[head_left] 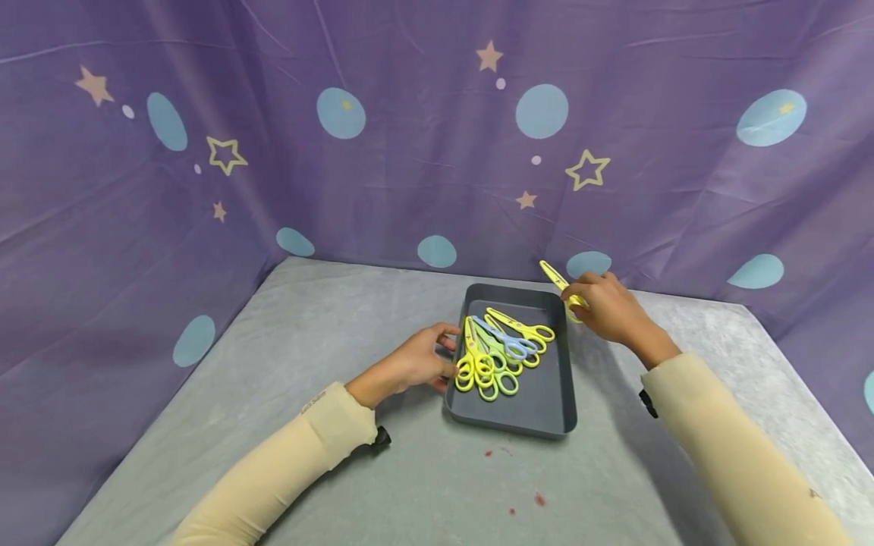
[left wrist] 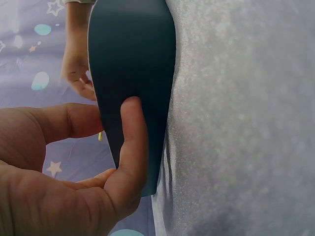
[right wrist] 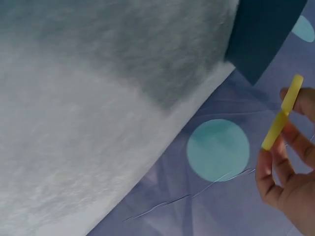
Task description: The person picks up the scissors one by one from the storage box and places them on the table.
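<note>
A dark grey tray [head_left: 532,406] lies on the table, with several yellow, green and blue scissors [head_left: 505,349] heaped in its left half. My left hand [head_left: 419,360] grips the tray's left wall. In the left wrist view, one finger of the left hand [left wrist: 74,167] lies along the outer wall and another digit goes over the rim. Past the tray's right rim, my right hand [head_left: 604,307] holds a yellow pair of scissors [head_left: 556,278] by its handles, blades pointing up and left. Those handles show as a yellow edge between the fingers in the right wrist view.
A grey cloth-like surface [head_left: 328,318] covers the table. Purple curtains [head_left: 437,167] with stars and blue spots hang behind and at the left. Small red marks [head_left: 539,500] dot the surface in front of the tray.
</note>
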Available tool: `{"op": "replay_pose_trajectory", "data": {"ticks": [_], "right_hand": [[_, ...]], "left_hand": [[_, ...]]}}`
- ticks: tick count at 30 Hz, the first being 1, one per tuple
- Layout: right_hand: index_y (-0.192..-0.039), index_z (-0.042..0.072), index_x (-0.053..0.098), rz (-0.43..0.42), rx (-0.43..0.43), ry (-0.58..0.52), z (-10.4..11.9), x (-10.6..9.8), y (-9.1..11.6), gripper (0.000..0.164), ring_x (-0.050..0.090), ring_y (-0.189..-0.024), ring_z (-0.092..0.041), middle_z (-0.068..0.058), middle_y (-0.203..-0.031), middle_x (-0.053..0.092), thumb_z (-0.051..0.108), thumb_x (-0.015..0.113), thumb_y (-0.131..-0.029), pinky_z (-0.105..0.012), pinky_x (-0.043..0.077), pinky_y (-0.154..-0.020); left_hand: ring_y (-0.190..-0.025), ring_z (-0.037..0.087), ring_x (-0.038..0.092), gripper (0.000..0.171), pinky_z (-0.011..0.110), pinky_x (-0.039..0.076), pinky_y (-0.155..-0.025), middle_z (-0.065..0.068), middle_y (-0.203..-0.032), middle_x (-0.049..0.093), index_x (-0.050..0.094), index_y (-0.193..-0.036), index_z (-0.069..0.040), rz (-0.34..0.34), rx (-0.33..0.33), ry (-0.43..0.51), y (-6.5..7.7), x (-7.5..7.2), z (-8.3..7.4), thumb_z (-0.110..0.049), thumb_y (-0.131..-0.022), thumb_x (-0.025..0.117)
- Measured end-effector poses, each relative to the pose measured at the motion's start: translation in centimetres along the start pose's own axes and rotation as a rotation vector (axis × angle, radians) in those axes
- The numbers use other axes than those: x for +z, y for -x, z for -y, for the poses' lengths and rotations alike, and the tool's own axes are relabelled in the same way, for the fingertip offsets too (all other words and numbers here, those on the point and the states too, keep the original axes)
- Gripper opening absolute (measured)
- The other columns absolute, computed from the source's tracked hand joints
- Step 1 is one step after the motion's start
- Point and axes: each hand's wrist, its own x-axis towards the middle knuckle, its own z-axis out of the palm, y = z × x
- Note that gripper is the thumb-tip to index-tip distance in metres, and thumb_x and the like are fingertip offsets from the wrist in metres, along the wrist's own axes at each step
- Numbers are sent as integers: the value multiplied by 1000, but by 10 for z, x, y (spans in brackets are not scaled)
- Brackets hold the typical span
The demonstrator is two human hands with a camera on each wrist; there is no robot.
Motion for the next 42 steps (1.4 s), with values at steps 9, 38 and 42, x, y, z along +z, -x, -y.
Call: {"op": "replay_pose_trajectory", "data": {"ticks": [9,38,42], "right_hand": [[-110,6,76,-45,101,62,-12,6,6,22,57,-99,-50,-26,-117,66,1,72,-89,-62,48,-78],[-105,1,76,201,317,-86,-40,30,11,24,62,-101,-47,-26,-110,69,1,72,-82,-62,51,-86],[-105,-2,75,215,284,-101,-42,30,13,23,62,-101,-45,-25,-108,70,0,73,-82,-61,50,-90]], "left_hand": [[-86,30,67,75,43,64,-67,17,-137,45,38,-156,-10,-9,-8,4,2,-2,1,6,-90,70],[-85,30,67,75,44,64,-68,19,-137,45,39,-156,-9,-7,-8,8,1,1,1,8,-89,69],[-87,31,67,76,43,64,-67,19,-137,46,39,-156,-9,-11,-7,9,2,2,-1,8,-89,70]]}}
